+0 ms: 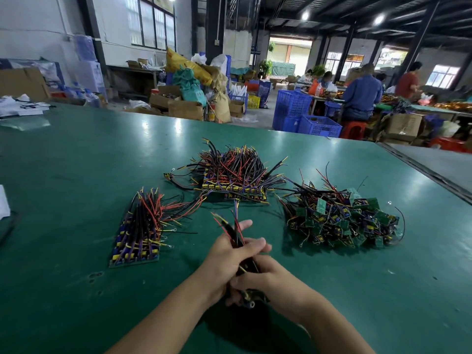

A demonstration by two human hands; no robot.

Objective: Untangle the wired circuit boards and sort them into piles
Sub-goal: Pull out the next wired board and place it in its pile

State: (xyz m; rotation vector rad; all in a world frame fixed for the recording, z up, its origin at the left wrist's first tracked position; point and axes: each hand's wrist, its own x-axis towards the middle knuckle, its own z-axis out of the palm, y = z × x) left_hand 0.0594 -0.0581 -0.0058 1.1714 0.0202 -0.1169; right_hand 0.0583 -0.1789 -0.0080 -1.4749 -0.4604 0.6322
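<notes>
Both hands meet low in the middle of the green tabletop [76,180], holding one small bundle of wired boards [236,232] between them. The left hand [227,254] wraps its fingers [255,247] around the upper part of the wires, with red, black and yellow ends sticking up past its knuckles. The right hand [268,277] curls its fingers [242,280] around the lower end, where the dark parts of the boards hang out just below them.

Three piles lie beyond the hands. To the left is a neat row of boards [138,241] with their wires lying in one direction. In the middle, farther back, is a stacked pile [235,175] with wires bristling upward. To the right is a loose tangled heap [342,221] of green boards and wires.

Past the far edge stand blue crates [306,121] and cardboard boxes [185,109], and people sit at another table [434,108] on the right.
</notes>
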